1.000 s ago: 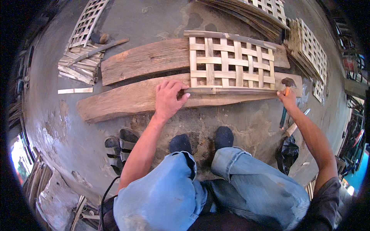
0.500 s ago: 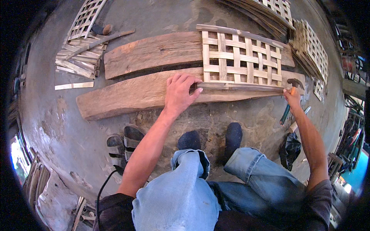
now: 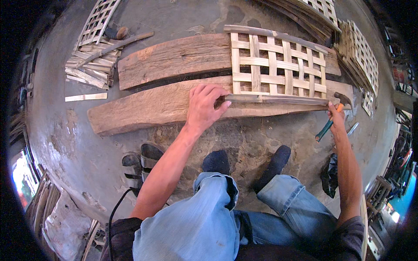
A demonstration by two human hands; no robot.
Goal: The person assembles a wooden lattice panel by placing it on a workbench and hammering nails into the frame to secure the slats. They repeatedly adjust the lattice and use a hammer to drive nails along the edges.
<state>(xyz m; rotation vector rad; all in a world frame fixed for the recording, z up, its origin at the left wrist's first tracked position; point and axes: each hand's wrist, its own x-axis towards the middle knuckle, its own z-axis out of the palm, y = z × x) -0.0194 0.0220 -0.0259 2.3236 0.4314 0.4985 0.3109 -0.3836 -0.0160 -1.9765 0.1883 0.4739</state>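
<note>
A woven bamboo lattice panel [image 3: 288, 78] lies across two thick wooden planks, its far edge bound by a bamboo rail [image 3: 278, 33]. Along its near edge runs a split bamboo strip [image 3: 283, 100]. My left hand [image 3: 203, 104] is closed with thumb and fingers around the strip's left end, above the near plank [image 3: 143, 108]. At the other end, my right hand [image 3: 337, 118] grips a hammer [image 3: 325, 129] with an orange and green handle. Its fingertips also touch the strip there. The hammer head points away from me, beside the panel's near right corner.
Finished-looking lattice panels [image 3: 359, 61] are stacked at the far right. Loose bamboo slats [image 3: 89, 69] lie in a pile on the left, with a single slat [image 3: 86, 97] nearby. Sandals [image 3: 150, 157] sit left of my feet; a black plastic bag [image 3: 330, 176] lies on the right.
My right hand has shifted slightly right with the hammer, whose handle now slants more. My right foot has turned outward. My left hand keeps its hold on the strip.
</note>
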